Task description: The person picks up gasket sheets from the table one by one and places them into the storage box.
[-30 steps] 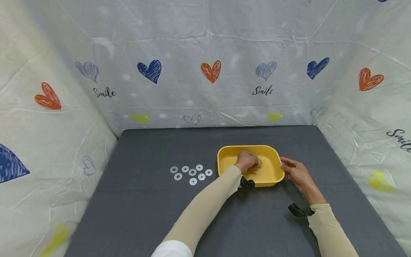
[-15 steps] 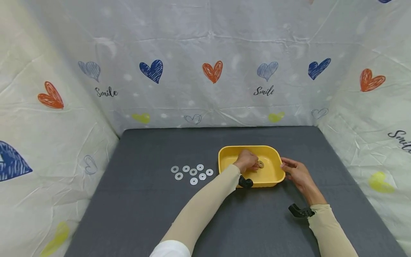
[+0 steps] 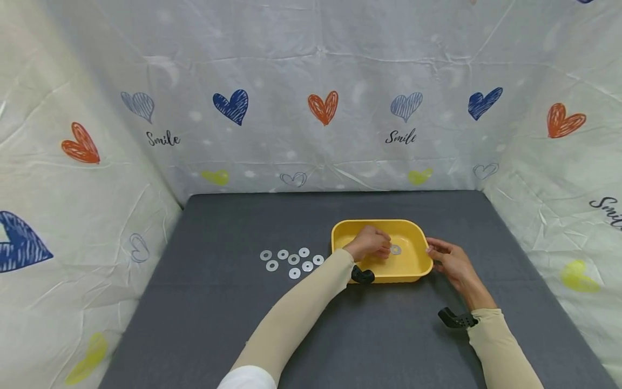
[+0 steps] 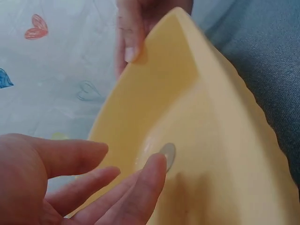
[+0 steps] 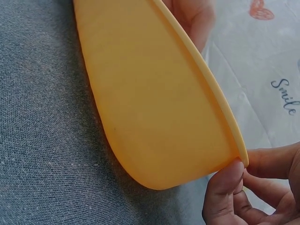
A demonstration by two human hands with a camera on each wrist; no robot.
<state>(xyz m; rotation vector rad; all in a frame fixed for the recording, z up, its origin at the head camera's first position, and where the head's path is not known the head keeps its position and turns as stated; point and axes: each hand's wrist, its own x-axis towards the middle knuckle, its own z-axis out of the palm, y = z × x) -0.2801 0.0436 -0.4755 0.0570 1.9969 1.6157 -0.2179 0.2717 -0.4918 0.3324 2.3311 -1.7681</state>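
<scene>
A yellow tray (image 3: 408,270) sits on the dark cloth. One flat washer (image 3: 396,249) with a center hole lies on its floor. My left hand (image 3: 371,243) is over the inside of the tray, left of that washer. In the left wrist view the thumb and fingers of the left hand (image 4: 89,183) are spread apart with nothing between them, and one fingertip overlaps the washer (image 4: 170,154). My right hand (image 3: 452,265) pinches the tray's right rim; the right wrist view shows the thumb (image 5: 225,180) and a finger on either side of the rim (image 5: 234,126).
Several more washers (image 3: 293,259) lie loosely grouped on the dark table cloth (image 3: 233,313) to the left of the tray. Behind the table hangs a pale curtain (image 3: 272,70) printed with hearts and lettering, and it continues along both sides.
My left hand has drawn a little to the left, away from the washer, which shows more fully on the tray floor. My right hand keeps its pinch on the rim.
</scene>
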